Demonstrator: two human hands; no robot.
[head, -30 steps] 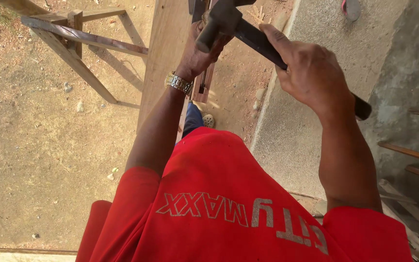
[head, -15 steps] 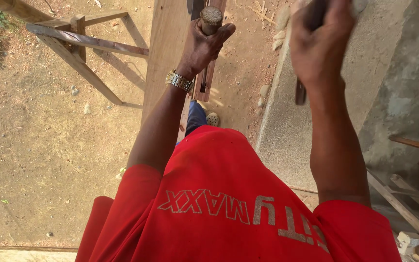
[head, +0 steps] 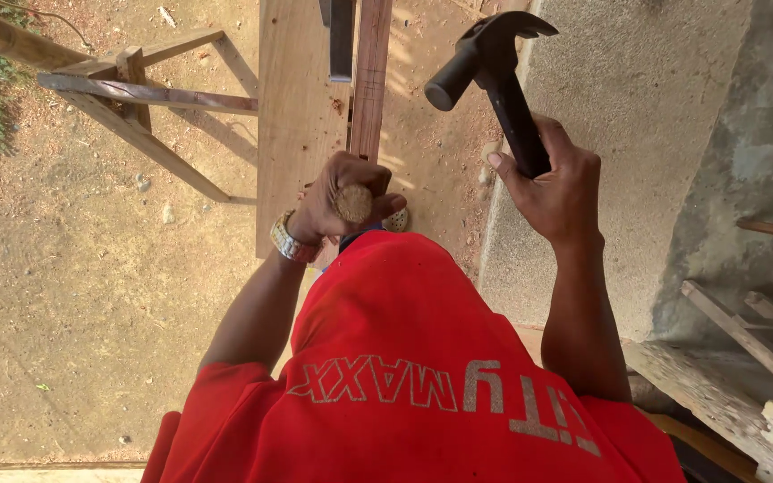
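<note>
My left hand [head: 328, 192], with a metal watch on its wrist, is closed around a chisel whose round wooden handle end [head: 352, 203] faces up at me. The chisel stands on a narrow reddish wood strip [head: 370, 80] lying along a wide pale plank [head: 297, 107]. My right hand [head: 552, 183] grips the black handle of a claw hammer [head: 485, 63]. The hammer's head is raised up and to the right of the chisel, clear of it. The chisel's blade is hidden under my hand. My red shirt fills the lower part of the view.
A dark metal bar [head: 340, 40] lies on the plank at the top. A wooden trestle frame [head: 127, 98] stands at the left on bare dirt. A concrete slab [head: 637, 89] lies at the right, with loose timber pieces [head: 744, 331] at the lower right.
A second ago the hammer head was down at the chisel handle. It then swung up, and now it is raised to the right of the chisel. My left hand stays on the chisel.
</note>
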